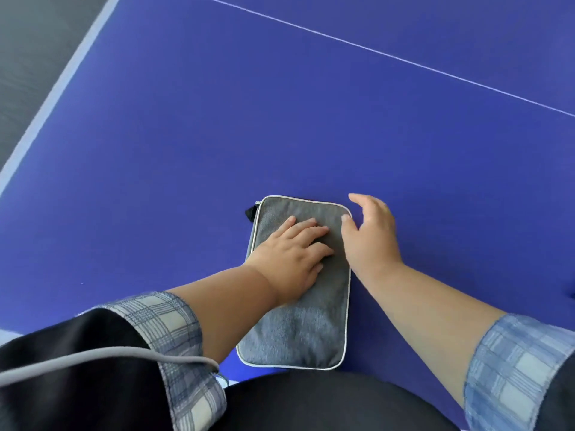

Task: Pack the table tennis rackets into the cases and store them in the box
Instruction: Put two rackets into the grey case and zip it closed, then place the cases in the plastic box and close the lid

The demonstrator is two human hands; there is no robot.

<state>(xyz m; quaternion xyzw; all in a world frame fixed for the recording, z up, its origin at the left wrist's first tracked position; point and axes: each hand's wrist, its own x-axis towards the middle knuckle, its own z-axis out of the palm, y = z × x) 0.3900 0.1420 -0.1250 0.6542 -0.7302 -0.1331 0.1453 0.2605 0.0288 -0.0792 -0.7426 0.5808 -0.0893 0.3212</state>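
Racket case [298, 321], a flat rectangle of grey woven fabric with rounded corners and pale piping along its edge, lies on the blue table tennis table [280, 119] at the 6 o'clock edge, close to the person's body. Its long axis runs from 6 o'clock toward 12 o'clock, leaning slightly to the left at the far end. A small black tab [251, 212] sticks out at the far left corner, around 11 o'clock on the case. Whether a racket is inside cannot be told.

The left hand [294, 253] rests palm down on the far half of the case, fingers spread flat on the cloth, pressing rather than gripping. The right hand [370, 234] is at the case's far right corner, at about 1 o'clock, fingers loosely parted and curved; its thumb touches or nearly touches the piped edge, and it grips nothing.

Both forearms are bare, with plaid cuffs [174, 331] folded back over dark sleeves. A grey cable [109, 360] crosses the left sleeve. The table surface is smooth and matte, with a thin white line [389, 56] crossing it at 1 o'clock and a pale border [62, 85] toward 10 o'clock.
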